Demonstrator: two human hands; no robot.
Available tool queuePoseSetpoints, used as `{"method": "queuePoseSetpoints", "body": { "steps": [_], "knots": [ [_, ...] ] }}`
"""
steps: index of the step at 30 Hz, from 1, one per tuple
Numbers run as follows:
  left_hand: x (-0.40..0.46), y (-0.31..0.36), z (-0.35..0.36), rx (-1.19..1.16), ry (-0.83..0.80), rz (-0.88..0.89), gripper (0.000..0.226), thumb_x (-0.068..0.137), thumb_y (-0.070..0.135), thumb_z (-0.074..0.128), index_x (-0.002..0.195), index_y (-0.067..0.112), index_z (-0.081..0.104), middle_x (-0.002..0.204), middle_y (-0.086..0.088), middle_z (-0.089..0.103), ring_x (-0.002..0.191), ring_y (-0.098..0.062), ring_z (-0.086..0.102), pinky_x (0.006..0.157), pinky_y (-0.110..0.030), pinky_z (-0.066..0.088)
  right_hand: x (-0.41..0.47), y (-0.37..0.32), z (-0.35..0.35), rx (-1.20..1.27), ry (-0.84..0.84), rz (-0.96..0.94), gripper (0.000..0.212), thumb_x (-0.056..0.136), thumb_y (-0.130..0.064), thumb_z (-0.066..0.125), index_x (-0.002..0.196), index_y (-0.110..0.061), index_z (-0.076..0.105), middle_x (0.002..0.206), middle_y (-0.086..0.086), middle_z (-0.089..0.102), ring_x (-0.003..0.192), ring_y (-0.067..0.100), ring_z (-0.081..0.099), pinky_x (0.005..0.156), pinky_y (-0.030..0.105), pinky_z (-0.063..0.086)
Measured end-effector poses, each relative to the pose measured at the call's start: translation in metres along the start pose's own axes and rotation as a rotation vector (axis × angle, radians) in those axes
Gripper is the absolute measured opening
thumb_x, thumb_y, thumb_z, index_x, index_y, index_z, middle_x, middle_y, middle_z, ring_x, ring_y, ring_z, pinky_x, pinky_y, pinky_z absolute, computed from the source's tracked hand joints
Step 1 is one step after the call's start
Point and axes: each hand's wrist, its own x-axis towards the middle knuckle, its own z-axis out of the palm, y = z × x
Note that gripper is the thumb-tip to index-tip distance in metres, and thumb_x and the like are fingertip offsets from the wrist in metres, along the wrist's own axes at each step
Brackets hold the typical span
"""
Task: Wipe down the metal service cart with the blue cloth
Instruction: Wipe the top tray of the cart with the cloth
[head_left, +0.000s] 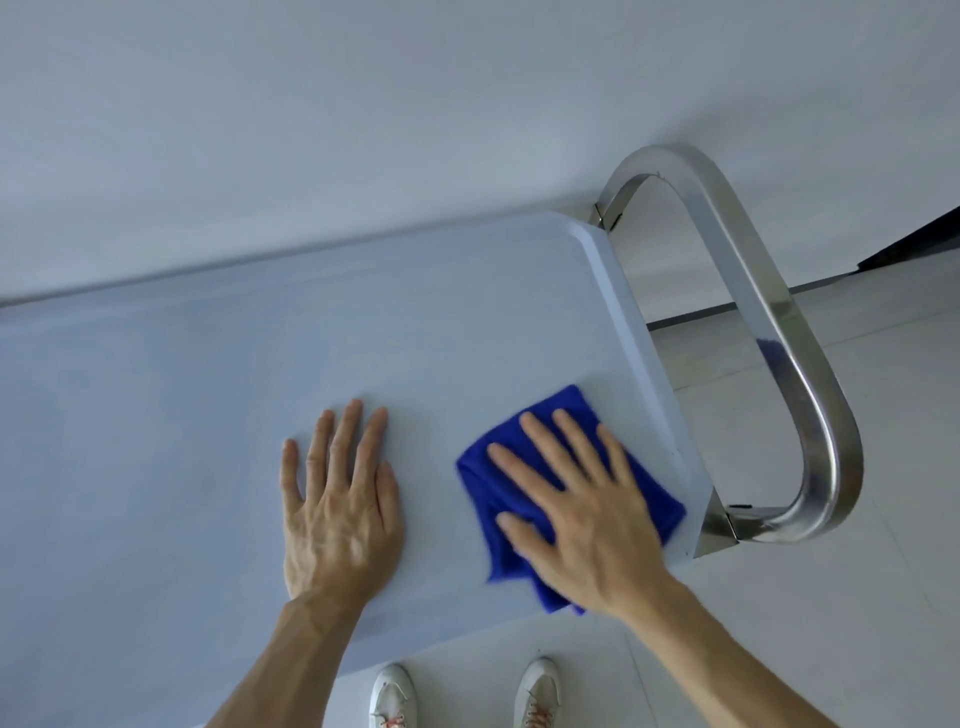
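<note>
The right hand (576, 499) lies flat with its fingers spread, pressing straight down on the cloth (519, 457) in the lower right of the frame; nothing is pinched, the palm and fingers simply bear on it. The cloth is folded into a rough square and sits under that hand on the cart (208, 389) top, close to the top's right-hand end and just short of its raised edge. The left hand (340, 499) is also flat and spread, bare on the surface just beside the cloth, to its left, apparently steadying.

What the next stroke turns on, as I judge it: the top's long axis runs from the right end away toward the left of the frame, so nearly all the uncovered surface lies to the left of the cloth (past the left hand, which sits in that path). The right hand is the nearer one, being already on the cloth.

Beyond the right end stands the handle (769, 322), a bent steel loop at upper right, not touched by either hand.

Count: one cloth, one cart, one handle, two hands, and two shoes (392, 699) at the bottom edge on the floor (831, 623).
</note>
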Motion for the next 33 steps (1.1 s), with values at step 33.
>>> {"method": "queuePoseSetpoints", "body": {
  "steps": [33],
  "knots": [
    [0.002, -0.008, 0.007, 0.022, -0.006, 0.051, 0.053, 0.101, 0.031, 0.027, 0.153, 0.023, 0.032, 0.161, 0.000, 0.030, 0.151, -0.024, 0.020, 0.121, -0.055, 0.015, 0.199, -0.023, -0.005, 0.001, 0.015, 0.167, 0.066, 0.094, -0.066, 0.036, 0.154, -0.040, 0.026, 0.166, 0.002, 0.018, 0.152, 0.034, 0.013, 0.118, 0.063, 0.013]
  ]
}}
